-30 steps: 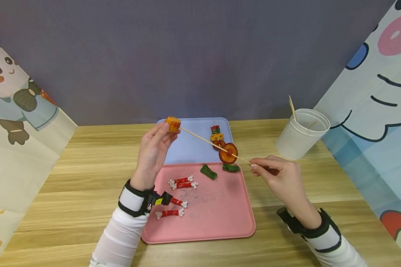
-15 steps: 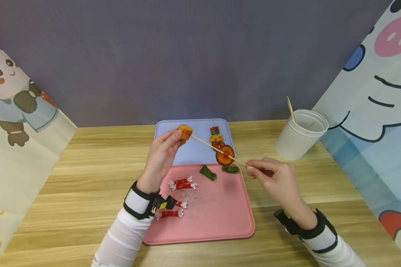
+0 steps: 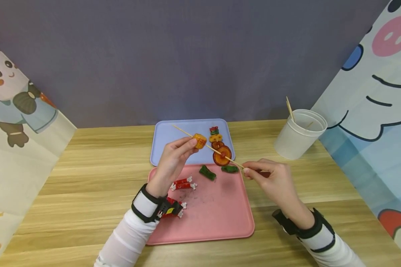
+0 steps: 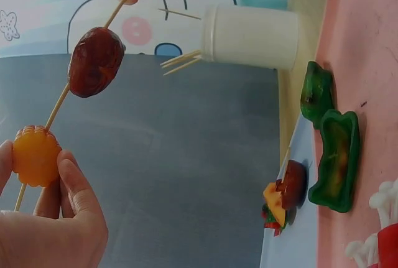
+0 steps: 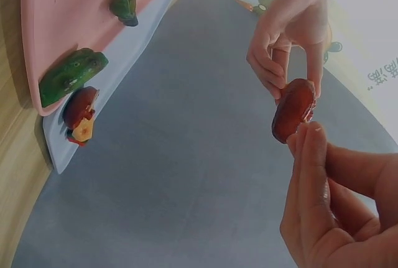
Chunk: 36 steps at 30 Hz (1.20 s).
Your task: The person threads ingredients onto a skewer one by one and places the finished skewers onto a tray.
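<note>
With the fingers of our left hand we are pinching the corn piece; with our right hand we are gripping the skewer near one end. We are holding the corn piece beyond the pink tray in the head view. More tip is protruding than a moment ago: we are apparently advancing the threading, a gap to the brown disc remaining.
</note>
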Available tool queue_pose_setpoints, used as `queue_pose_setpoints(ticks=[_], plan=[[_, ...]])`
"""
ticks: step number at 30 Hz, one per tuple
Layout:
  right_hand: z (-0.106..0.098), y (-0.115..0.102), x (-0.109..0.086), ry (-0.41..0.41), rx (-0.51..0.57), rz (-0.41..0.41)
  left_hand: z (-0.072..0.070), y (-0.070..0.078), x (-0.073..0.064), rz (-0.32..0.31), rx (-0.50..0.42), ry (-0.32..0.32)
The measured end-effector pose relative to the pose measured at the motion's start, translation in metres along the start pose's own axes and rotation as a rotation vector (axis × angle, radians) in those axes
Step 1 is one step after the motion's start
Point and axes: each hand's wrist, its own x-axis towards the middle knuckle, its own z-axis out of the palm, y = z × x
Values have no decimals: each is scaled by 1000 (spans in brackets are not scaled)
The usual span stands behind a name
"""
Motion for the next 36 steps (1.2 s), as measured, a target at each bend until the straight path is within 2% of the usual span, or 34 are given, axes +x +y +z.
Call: queue_pose_setpoints(ticks=[11,15,19,28,36], plan=[[1,0,0,-7,5,-6,6,-7,-2,-25,36,-37],[1,-1,0,-12,20,5,6,-10,-3,-23,41,-24],[2,-1,0,-19,31,13,7,-13,-3,-51,49,-22],[2,1,0,-10,-16,6,9,-16,-4,-85,86,-27],[3,3,1,-22,28,47,9,-17,-5,-109,106,-25]])
